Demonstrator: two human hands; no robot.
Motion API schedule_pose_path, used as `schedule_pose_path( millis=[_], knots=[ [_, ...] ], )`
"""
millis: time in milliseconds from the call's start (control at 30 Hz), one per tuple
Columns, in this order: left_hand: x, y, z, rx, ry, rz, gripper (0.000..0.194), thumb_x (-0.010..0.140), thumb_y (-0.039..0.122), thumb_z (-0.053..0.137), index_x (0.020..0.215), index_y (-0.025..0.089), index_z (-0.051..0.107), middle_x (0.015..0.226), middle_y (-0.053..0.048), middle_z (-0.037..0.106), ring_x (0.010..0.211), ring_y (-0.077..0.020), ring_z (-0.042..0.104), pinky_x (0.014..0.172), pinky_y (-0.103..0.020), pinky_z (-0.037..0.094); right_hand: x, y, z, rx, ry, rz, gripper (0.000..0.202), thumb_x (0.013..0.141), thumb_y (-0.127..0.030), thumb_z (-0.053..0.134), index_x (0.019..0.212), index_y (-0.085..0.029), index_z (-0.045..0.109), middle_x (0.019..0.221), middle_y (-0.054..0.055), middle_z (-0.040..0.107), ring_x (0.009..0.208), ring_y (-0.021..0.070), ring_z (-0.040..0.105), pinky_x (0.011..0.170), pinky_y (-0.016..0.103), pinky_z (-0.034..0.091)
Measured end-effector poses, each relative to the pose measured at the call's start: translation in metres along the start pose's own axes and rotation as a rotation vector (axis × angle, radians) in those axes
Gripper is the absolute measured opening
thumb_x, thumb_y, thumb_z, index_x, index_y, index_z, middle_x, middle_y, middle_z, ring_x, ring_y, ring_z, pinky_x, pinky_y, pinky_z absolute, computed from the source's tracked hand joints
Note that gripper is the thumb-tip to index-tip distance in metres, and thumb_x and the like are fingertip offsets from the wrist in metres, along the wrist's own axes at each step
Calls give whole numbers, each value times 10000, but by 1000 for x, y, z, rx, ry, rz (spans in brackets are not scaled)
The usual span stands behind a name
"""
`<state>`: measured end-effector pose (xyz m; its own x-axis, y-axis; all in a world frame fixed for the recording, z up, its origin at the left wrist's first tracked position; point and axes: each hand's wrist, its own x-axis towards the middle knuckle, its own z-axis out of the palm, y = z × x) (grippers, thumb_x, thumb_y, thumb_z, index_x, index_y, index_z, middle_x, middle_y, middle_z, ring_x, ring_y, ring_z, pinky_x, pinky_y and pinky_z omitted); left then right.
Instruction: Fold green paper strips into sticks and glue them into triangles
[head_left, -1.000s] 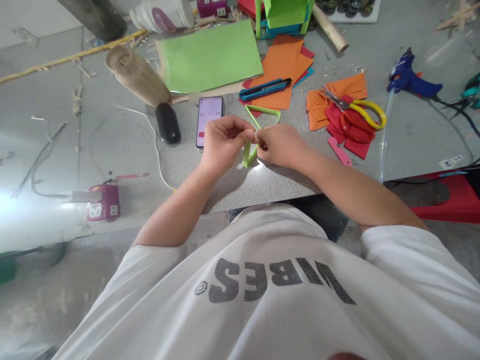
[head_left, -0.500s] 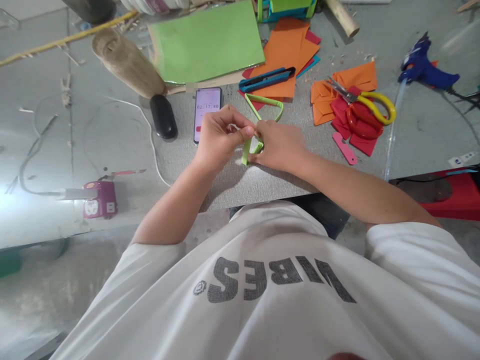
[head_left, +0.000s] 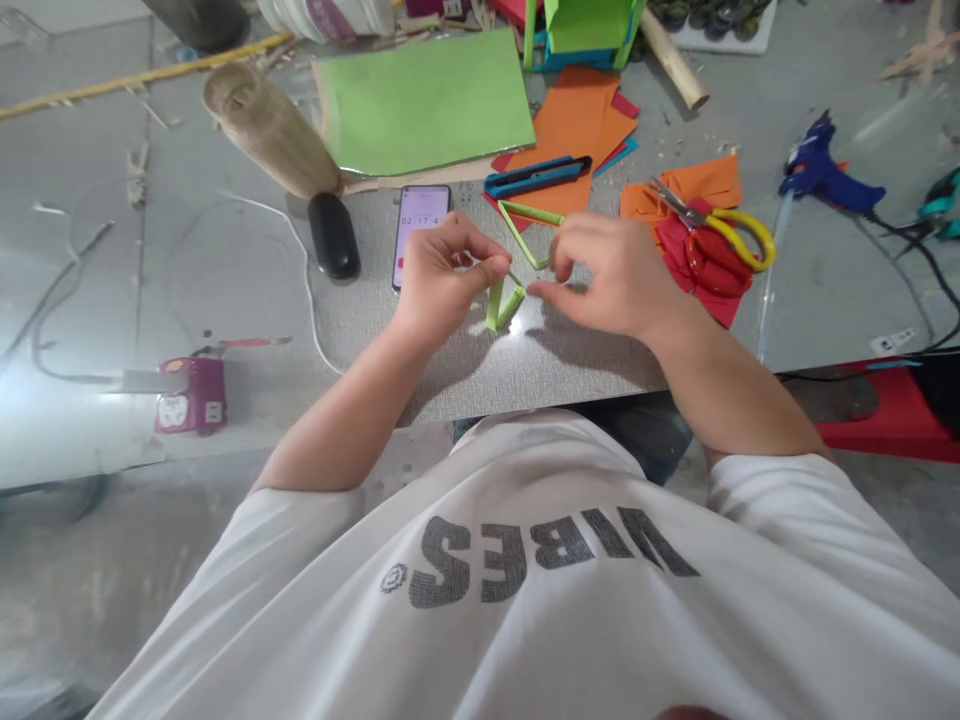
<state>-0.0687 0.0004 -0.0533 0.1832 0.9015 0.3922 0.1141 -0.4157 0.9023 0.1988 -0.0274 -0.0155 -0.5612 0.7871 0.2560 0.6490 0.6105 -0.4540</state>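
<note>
My left hand (head_left: 454,270) pinches the top of a small light-green folded strip (head_left: 495,308) between thumb and index finger. The strip is bent into a narrow triangle above the table. Just to its right, my right hand (head_left: 611,270) has its thumb stretched apart from the curled fingers, with nothing visibly gripped. Behind those fingers lies a second, larger green triangular strip (head_left: 517,235), partly covered by the hand; whether they touch I cannot tell. A blue utility knife (head_left: 536,177) rests on orange paper (head_left: 574,115) beyond it.
A phone (head_left: 420,220) showing a timer lies left of my hands, beside a black mouse-like object (head_left: 334,237). Scissors (head_left: 720,225) sit on folded orange and red paper to the right. Farther right is a blue glue gun (head_left: 829,170); green sheets (head_left: 427,100) lie behind.
My right hand has let go of the small green strip and moved right, its fingers spreading. My left hand still pinches the strip. The view has shifted slightly.
</note>
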Motion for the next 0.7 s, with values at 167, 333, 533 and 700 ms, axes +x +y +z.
schedule_pose_path(
  millis=[167, 333, 533, 700],
  knots=[
    [1, 2, 1, 6, 23, -19, 251, 859, 54, 959, 823, 288, 877, 804, -3, 690, 793, -197, 685, 732, -384, 588, -7, -24, 23, -192, -345, -270, 491, 1240, -463, 666, 1501, -63, 781, 1553, 266, 834, 1472, 424, 802, 1237, 589, 648],
    [1, 8, 1, 50, 21, -21, 245, 857, 45, 949, 823, 274, 870, 791, -1, 680, 806, -205, 692, 791, -411, 627, -14, -23, 44, -247, -412, -350, 758, 1239, -595, 672, 1762, -49, 613, 1908, 311, 577, 1800, 451, 572, 1473, 622, 499],
    [0, 12, 3, 85, -24, -7, 215, 856, 71, 953, 831, 270, 875, 785, 2, 666, 815, -216, 709, 842, -450, 675, -15, -20, 42, -266, -407, -325, 784, 1224, -677, 659, 1748, -95, 683, 1903, 286, 598, 1827, 498, 523, 1538, 733, 343],
    [1, 7, 5, 53, 10, -14, 213, 838, 93, 973, 821, 272, 859, 783, -3, 649, 803, -223, 681, 876, -488, 685, -12, -27, 38, -293, -442, -300, 781, 1211, -656, 700, 1760, -101, 690, 1902, 270, 606, 1838, 478, 518, 1550, 697, 330]
  ],
)
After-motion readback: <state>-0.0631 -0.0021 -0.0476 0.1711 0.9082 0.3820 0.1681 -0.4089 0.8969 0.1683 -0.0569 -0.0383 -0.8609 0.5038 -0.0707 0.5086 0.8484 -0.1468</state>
